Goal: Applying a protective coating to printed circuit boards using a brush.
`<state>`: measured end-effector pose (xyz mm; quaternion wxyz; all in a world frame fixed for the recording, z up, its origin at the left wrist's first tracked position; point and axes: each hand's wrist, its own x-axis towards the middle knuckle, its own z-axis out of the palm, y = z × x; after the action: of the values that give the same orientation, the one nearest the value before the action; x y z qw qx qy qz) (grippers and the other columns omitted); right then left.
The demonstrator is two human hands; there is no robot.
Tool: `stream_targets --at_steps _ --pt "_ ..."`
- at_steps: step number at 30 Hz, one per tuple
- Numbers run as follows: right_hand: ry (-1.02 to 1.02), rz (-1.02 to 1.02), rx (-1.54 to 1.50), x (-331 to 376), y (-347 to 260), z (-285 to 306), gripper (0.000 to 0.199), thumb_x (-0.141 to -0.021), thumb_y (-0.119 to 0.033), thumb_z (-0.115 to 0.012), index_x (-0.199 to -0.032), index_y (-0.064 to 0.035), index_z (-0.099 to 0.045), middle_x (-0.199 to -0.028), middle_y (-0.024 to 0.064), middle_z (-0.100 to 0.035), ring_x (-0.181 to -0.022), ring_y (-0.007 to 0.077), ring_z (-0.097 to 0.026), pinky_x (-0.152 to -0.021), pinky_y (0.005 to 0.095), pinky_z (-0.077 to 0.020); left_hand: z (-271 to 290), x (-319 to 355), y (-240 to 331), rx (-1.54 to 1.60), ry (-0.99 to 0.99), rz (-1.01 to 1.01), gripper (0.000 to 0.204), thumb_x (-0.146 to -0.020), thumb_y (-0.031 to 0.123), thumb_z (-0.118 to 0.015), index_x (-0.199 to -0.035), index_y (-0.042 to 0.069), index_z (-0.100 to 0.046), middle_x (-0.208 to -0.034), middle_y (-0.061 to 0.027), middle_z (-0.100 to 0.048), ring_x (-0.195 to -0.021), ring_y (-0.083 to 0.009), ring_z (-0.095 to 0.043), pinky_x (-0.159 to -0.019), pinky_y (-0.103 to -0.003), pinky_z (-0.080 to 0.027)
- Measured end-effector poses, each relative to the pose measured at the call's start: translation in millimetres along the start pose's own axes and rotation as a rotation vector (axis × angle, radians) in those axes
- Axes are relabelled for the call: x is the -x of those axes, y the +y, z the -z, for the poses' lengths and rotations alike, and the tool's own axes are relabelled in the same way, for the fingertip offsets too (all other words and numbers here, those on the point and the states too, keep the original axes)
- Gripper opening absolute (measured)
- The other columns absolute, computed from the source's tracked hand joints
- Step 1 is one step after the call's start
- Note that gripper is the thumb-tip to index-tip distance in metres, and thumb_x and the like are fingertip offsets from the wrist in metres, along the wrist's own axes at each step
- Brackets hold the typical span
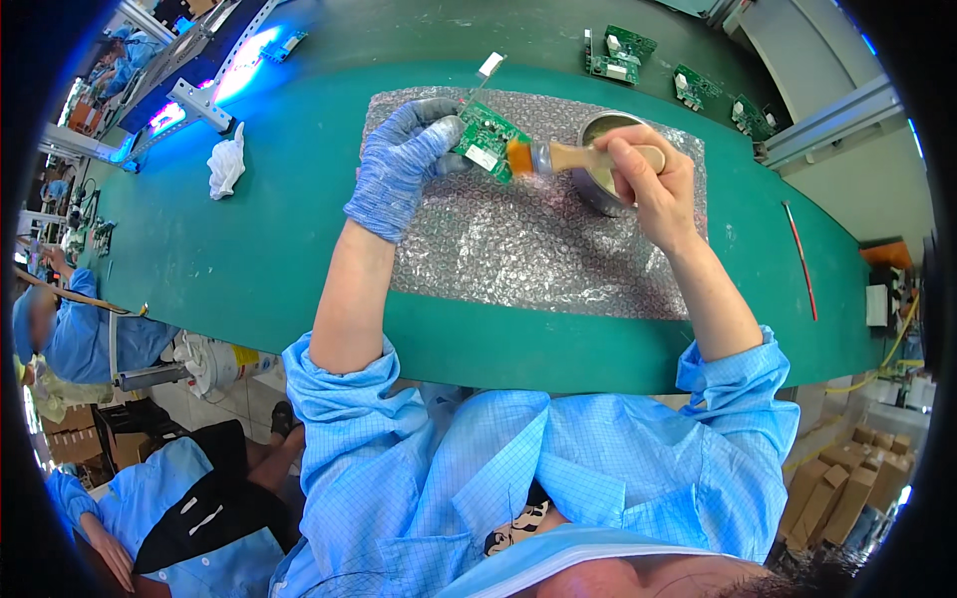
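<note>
Workbench is topped with a green mat (259,269), with a sheet of bubble wrap (528,264) spread across its middle. Left hand (407,159), in a blue-grey knit glove, is closed on a green circuit board (488,140). Thumb lies at the board's left edge, curled fingers partly hidden, so can't tell how far they reach underneath. Most of the board sticks out right of that grip, tilted, held up over the wrap; a white piece (490,66) on a thin stem shows above its upper corner.

Right hand (653,184), bare, is pinched around the wooden handle of a brush (563,156), thumb on top, handle end poking out past it. Bristles point left and meet the board's right edge in view; can't tell if they actually touch. Metal bowl (598,199) sits on the wrap, partly behind the brush and right hand.

Far right of bench: more circuit boards (695,88). Red stick (800,261) near the right edge, crumpled white cloth (227,162) off left.
</note>
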<state>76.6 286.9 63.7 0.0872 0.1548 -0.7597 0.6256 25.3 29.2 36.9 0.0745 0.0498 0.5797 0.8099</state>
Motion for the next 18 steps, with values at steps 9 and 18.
stream_targets --at_steps 9,18 --pt "0.121 0.052 0.038 6.3 3.3 -26.3 0.021 -0.092 -0.021 -0.052 -0.091 -0.0014 -0.061 -0.057 -0.0035 -0.049 -0.048 0.0018 -0.042 -0.042 0.0168 -0.032 -1.7 -2.9 -4.5 0.157 0.068 -0.094 0.032 -0.08 0.008 -0.064 -0.107 -0.003 -0.052 -0.099 -0.0122 -0.057 -0.087 -0.0207 -0.062 -0.068 -0.03 -0.059" --pt "0.185 0.038 -0.012 0.0 7.7 -28.9 0.021 -0.092 -0.02 -0.053 -0.09 -0.0008 -0.06 -0.057 -0.0028 -0.049 -0.046 0.0019 -0.041 -0.041 0.0172 -0.0311 -2.7 -4.4 -3.4 0.141 0.095 -0.105 0.035 -0.081 0.008 -0.063 -0.11 -0.004 -0.049 -0.102 -0.0135 -0.055 -0.088 -0.021 -0.061 -0.068 -0.028 -0.058"
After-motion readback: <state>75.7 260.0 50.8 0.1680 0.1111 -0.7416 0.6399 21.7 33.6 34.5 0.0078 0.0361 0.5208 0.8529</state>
